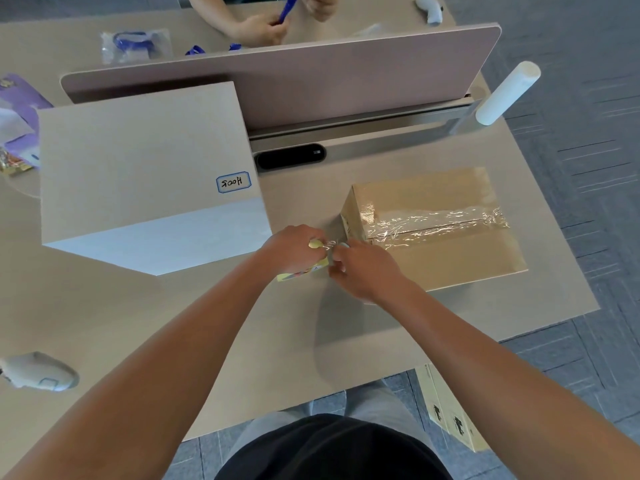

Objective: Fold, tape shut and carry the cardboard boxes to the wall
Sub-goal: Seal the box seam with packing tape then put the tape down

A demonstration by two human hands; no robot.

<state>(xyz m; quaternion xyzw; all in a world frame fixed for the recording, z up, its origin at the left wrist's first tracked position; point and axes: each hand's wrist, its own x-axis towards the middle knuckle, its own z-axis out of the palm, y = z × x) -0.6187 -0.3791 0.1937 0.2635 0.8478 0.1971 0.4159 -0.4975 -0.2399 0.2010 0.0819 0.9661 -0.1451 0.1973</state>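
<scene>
A brown cardboard box [446, 252] lies on the desk at the right, its flaps closed under a strip of clear tape [436, 221] along the top seam. Just left of the box, my left hand [294, 249] grips a yellow tape dispenser [304, 270]. My right hand [363, 268] pinches the tape stretched between the dispenser and the box's left end. Both hands meet at the box's near left corner.
A large beige box [138, 168] with a blue-framed label stands at the left. A pink divider panel [294, 74] runs along the back, with another person's hands [263, 27] beyond it. Flat cartons [450, 410] lean beside the desk. A white device [38, 372] lies near left.
</scene>
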